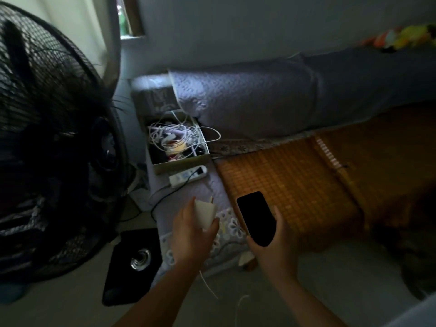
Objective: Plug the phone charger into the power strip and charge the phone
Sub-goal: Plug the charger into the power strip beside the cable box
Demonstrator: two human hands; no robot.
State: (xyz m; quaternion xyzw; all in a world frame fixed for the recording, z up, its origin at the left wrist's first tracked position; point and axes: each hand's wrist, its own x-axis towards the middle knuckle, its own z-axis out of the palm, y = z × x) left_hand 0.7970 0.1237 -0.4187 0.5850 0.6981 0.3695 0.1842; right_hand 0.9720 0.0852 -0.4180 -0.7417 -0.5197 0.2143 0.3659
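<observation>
Head view: dim bedside, both hands over the bed edge.
Left hand (191,232): fingers closed around white charger plug (204,213), prongs pointing up toward the power strip.
Right hand (271,246): wrapped around dark-screened phone (256,217), screen up.
Power strip (188,176): white, on the bed, just beside the cable box (179,147), apart from the plug.
Cable (208,287): white, hanging below the left wrist.

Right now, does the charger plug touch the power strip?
Apart. The head view shows the charger plug in the left hand, with bedding visible between it and the power strip.
</observation>
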